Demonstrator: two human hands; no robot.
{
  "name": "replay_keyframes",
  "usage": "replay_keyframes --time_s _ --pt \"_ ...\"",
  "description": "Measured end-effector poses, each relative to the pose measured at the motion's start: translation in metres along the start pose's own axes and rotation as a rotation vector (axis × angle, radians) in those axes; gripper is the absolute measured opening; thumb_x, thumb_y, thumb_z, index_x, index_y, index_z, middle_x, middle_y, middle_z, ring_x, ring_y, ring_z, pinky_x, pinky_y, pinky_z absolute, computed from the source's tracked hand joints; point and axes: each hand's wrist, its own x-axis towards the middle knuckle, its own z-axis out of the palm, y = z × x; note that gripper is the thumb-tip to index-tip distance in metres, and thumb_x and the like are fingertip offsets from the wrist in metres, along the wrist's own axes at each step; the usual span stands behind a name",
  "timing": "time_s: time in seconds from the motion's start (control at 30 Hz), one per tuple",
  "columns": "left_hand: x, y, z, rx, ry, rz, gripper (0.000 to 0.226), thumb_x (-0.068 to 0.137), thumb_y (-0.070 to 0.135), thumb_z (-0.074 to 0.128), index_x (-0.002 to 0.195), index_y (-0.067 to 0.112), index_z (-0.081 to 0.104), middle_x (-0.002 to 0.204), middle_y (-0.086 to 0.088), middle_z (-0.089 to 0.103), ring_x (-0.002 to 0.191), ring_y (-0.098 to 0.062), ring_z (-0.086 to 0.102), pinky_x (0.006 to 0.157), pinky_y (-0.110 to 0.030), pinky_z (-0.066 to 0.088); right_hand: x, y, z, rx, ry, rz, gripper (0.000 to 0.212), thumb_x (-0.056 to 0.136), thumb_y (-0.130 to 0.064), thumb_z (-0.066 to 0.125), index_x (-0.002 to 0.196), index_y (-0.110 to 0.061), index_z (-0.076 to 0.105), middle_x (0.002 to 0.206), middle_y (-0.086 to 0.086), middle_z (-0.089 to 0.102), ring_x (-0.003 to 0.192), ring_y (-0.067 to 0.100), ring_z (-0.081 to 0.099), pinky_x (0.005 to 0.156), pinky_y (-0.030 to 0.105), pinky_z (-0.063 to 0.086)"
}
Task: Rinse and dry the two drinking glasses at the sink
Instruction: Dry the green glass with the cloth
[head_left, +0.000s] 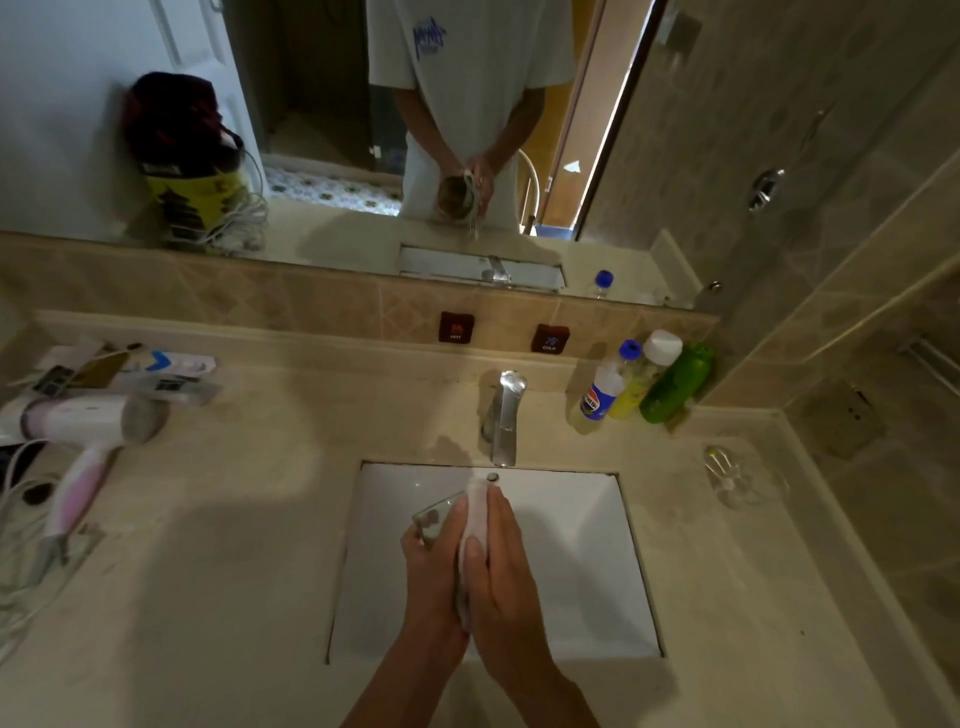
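Note:
Over the white sink basin (582, 561) my left hand (434, 577) grips a clear drinking glass (435, 517), tilted with its base toward the far left. My right hand (501, 561) presses a white cloth (478, 514) against the glass's right side; the cloth covers much of the glass. A second clear glass (727, 480) lies on the counter to the right of the sink, apart from both hands. The chrome tap (506, 415) stands behind the basin with no water visibly running.
A hair dryer (88, 441) with cable and several small packets lie on the counter's left. Three bottles (644, 384) stand at the back right by the wall. A mirror (363, 130) runs along the back.

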Motion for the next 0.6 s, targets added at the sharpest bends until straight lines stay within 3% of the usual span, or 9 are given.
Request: replay_keyframes --time_s 0.13,0.27,0.37,0.4,0.5,0.57,0.6 --pt "0.006 0.001 -0.002 0.032 -0.022 0.020 0.083 0.067 0.061 0.085 0.123 0.006 0.058 0.119 -0.026 0.067 0.105 -0.044 0.071 0.087 -0.053 0.061 0.004 0.008 0.006 0.007 0.033 0.009 0.060 0.098 -0.062 0.020 0.151 -0.038 0.008 0.162 -0.012 0.019 0.148 0.000 0.020 0.121 0.026 0.023" --pt "0.007 0.005 -0.001 0.065 -0.152 0.024 0.080 0.068 0.056 0.087 0.122 0.002 0.063 0.118 -0.033 0.067 0.099 -0.045 0.071 0.075 -0.046 0.060 0.022 -0.001 -0.010 0.305 0.019 0.177 0.063 0.093 -0.068 0.034 0.148 -0.039 0.033 0.147 -0.013 0.047 0.134 0.001 0.046 0.112 0.029 0.038" --pt "-0.002 0.009 -0.002 0.051 -0.279 -0.008 0.072 0.073 0.053 0.081 0.125 0.005 0.067 0.116 -0.028 0.071 0.097 -0.038 0.072 0.073 -0.040 0.060 0.042 -0.010 -0.028 0.372 -0.013 0.293 0.052 0.094 -0.063 0.032 0.141 -0.044 0.043 0.132 -0.019 0.059 0.116 -0.011 0.057 0.102 0.017 0.045" --pt "-0.004 0.010 -0.002 0.034 -0.320 -0.008 0.066 0.078 0.050 0.079 0.124 0.004 0.068 0.114 -0.027 0.072 0.095 -0.034 0.072 0.074 -0.039 0.060 0.049 -0.011 -0.032 0.424 -0.035 0.344 0.053 0.093 -0.066 0.033 0.139 -0.042 0.047 0.132 -0.014 0.060 0.117 -0.007 0.057 0.103 0.019 0.045" --pt "-0.010 0.011 -0.002 -0.030 -0.406 -0.033 0.048 0.098 0.037 0.060 0.125 -0.002 0.068 0.107 -0.023 0.074 0.093 -0.030 0.073 0.080 -0.040 0.061 0.065 -0.021 -0.039 0.560 -0.116 0.580 0.063 0.087 -0.072 0.045 0.127 -0.025 0.058 0.129 0.009 0.062 0.120 0.025 0.058 0.106 0.041 0.044" --pt "-0.012 0.009 0.000 -0.039 -0.400 -0.021 0.051 0.097 0.040 0.060 0.124 -0.003 0.068 0.101 -0.025 0.073 0.092 -0.031 0.073 0.082 -0.042 0.060 0.064 -0.025 -0.038 0.482 -0.143 0.597 0.067 0.080 -0.078 0.047 0.128 -0.032 0.058 0.132 0.004 0.061 0.122 0.025 0.057 0.103 0.041 0.046" --pt "-0.012 0.008 0.002 -0.015 -0.367 -0.010 0.057 0.092 0.046 0.064 0.122 -0.002 0.068 0.100 -0.030 0.071 0.092 -0.035 0.073 0.084 -0.044 0.059 0.060 -0.027 -0.036 0.445 -0.141 0.552 0.064 0.085 -0.075 0.042 0.133 -0.035 0.054 0.134 0.000 0.059 0.123 0.023 0.056 0.097 0.034 0.049"
